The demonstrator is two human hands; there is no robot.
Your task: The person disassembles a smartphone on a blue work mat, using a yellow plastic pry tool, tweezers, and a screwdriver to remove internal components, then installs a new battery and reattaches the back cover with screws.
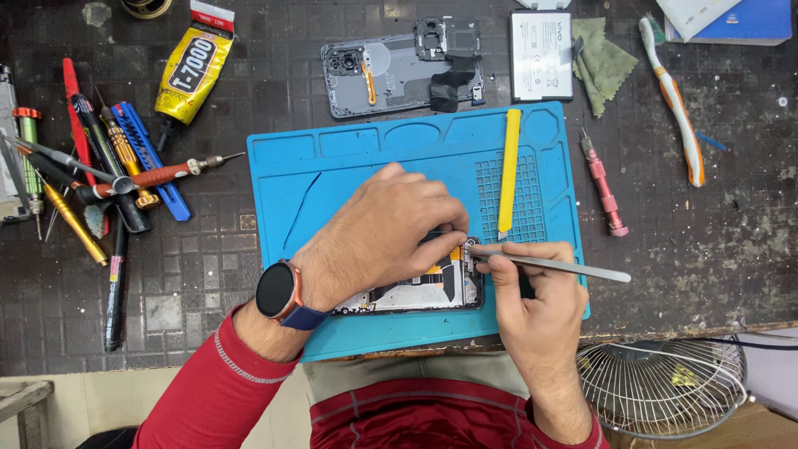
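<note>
Bright, even light from overhead across the whole bench, and the picture is sharp from near edge to far. Shadows are soft and short: a faint one sits just under the left hand [382,237] on the blue mat [332,175]. Slight glare on the yellow glue tube [193,71] far left. Mild bowing shows along the mat's edges. No motion blur anywhere.

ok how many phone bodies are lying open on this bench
2. One opened phone lies on the blue mat under the left hand, with the right hand working tweezers at its corner. The other, a grey phone back frame, lies above the mat.
</note>
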